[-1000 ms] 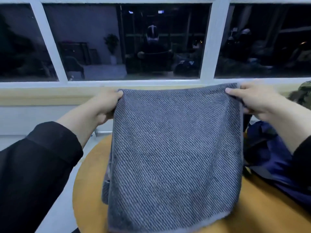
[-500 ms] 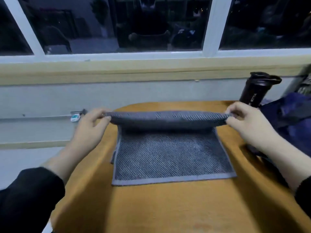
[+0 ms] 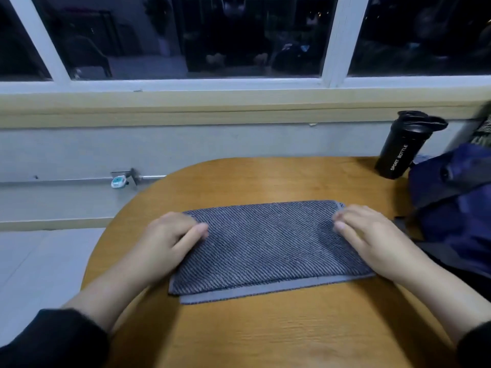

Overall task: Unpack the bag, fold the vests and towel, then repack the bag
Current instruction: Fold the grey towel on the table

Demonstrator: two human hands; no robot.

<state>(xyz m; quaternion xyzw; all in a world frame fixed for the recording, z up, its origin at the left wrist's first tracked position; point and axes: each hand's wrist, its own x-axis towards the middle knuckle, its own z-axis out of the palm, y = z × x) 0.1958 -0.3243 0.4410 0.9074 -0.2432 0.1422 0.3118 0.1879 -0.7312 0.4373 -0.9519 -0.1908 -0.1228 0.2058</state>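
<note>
A grey striped towel (image 3: 268, 248) lies folded in half on the round wooden table (image 3: 265, 335), its two long edges stacked toward me. My left hand (image 3: 170, 240) rests flat on the towel's left end, fingers loosely spread. My right hand (image 3: 369, 237) presses on the right end in the same way. Neither hand pinches the cloth. A dark blue bag (image 3: 457, 208) slumps at the table's right edge, just beyond my right hand. No vest is clearly visible.
A black sport bottle (image 3: 403, 147) stands upright at the back right of the table, beside the bag. Patterned fabric (image 3: 485, 128) shows at the far right edge. A grey wall and window sill run behind the table; floor lies to the left.
The towel went from being held up in the air to laid on the table and folded in half toward me. Both hands let go of its corners and now lie flat on it.
</note>
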